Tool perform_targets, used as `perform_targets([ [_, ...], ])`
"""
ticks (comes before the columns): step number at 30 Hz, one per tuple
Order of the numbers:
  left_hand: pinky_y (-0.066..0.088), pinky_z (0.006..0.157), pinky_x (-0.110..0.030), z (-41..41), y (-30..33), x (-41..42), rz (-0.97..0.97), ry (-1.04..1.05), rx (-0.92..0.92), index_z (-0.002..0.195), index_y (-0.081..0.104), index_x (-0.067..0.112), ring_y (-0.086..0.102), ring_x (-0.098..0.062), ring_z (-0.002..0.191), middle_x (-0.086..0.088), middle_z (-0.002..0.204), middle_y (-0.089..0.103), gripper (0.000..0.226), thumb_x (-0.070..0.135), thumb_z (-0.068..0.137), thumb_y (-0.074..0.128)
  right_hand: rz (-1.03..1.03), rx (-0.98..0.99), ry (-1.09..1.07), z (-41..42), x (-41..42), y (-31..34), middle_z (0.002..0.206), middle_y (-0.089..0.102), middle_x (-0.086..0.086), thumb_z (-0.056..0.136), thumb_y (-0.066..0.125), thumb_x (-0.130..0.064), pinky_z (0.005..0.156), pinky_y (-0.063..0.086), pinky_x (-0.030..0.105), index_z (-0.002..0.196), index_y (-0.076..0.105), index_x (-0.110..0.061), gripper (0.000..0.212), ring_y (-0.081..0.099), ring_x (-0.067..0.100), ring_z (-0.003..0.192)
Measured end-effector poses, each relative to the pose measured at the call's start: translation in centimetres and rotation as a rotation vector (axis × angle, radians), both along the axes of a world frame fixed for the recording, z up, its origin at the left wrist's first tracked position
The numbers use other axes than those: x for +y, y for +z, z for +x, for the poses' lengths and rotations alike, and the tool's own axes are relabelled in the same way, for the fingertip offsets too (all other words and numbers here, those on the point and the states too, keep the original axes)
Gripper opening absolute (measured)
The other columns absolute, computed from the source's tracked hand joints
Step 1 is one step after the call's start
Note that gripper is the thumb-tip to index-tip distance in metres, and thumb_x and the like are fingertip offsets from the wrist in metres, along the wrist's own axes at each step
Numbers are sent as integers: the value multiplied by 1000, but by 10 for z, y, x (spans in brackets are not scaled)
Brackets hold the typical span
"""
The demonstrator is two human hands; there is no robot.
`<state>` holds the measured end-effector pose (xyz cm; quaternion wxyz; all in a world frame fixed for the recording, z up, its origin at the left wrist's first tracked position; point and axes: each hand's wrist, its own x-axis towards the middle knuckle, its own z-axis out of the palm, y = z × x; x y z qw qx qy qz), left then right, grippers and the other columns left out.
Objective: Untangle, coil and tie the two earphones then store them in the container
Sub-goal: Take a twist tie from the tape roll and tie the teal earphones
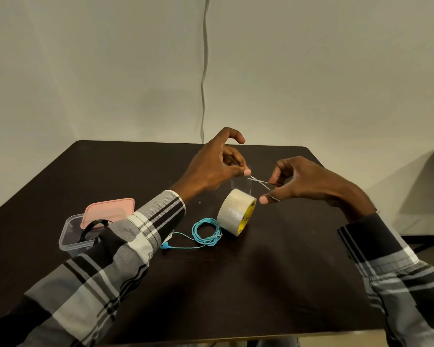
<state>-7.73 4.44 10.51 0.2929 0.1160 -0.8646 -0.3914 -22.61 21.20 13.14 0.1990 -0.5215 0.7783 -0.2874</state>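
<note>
Across the dark table [273, 284] both plaid sleeves reach in, cut off at the bottom edge. One clear container [69, 236] sits far left, partly hidden by the left sleeve, its pink lid [110, 210] propped on the rim and one black earphone [90, 227] coiled inside, only partly visible. One tape roll [232, 212] stands on edge at centre, a clear strip pulled up from it. One blue earphone [206, 232] lies coiled on the table just left of the roll, its earbud ends trailing under the sleeve. Left hand [216, 166] pinches the strip's top between thumb and fingers. Right hand [301, 181] holds small scissors [261, 182], thumb through a ring, blades at the tape; hard to make out whether they're parted.
</note>
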Motion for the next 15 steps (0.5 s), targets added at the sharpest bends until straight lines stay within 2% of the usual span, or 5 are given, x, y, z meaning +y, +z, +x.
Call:
perform_targets([
  [4,55,93,-39,1,0,0,-3,-2,5,117,46,23,72,-14,81,5,83,75,55,23,76,83,-9,4,20,-2,-3,2,83,70,18,59,95,-30,66,49,34,82,68,-8,41,60,17,69],
  [9,57,88,-45,0,-3,0,13,40,25,114,46,24,72,-14,75,6,79,74,54,26,76,84,-36,3,20,-4,-5,-1,72,70,15,58,96,-20,63,48,33,76,68,-5,36,60,14,61],
  [12,58,88,-46,0,-5,0,67,57,49,115,45,22,72,-17,74,3,80,74,54,24,77,83,-27,5,49,-3,-3,-1,76,69,17,60,95,-25,65,50,37,78,67,-7,38,60,17,64],
  [15,57,89,-45,0,-5,1,73,48,44,117,45,20,72,-17,75,2,81,74,55,24,77,83,-4,41,78,-4,2,-1,82,69,14,59,94,-34,71,54,46,81,64,-12,43,63,26,74],
])
